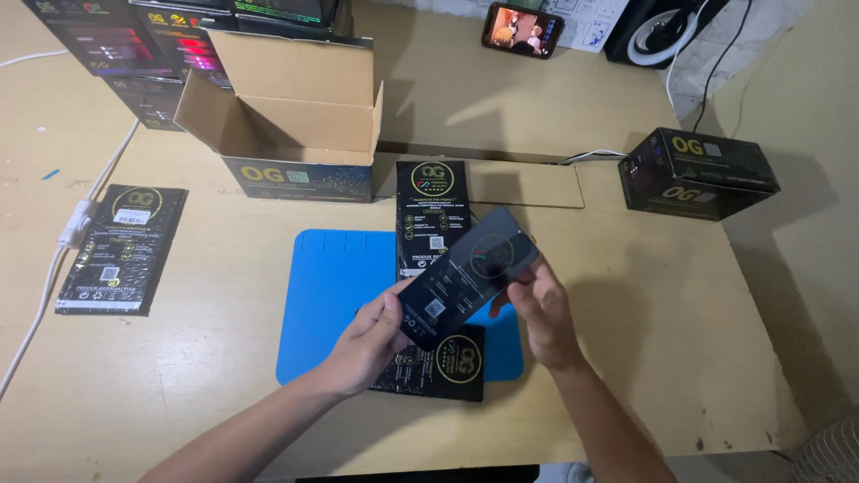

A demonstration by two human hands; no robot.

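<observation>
Both my hands hold one flat black packet (pixel 465 273) tilted above the blue mat (pixel 331 295). My left hand (pixel 367 344) grips its lower left end. My right hand (pixel 537 309) pinches its upper right edge. A second black packet (pixel 429 215) lies flat beyond it, partly on the mat. Under my hands a third black packet (pixel 447 362) rests on the mat's near edge. All have gold round marks.
An open cardboard box (pixel 286 116) stands at the back left with dark boxes behind it. Another black packet (pixel 121 249) lies far left beside a white cable (pixel 72 228). A closed black box (pixel 698 172) sits at right, near the table edge. A phone (pixel 523 29) leans at the back.
</observation>
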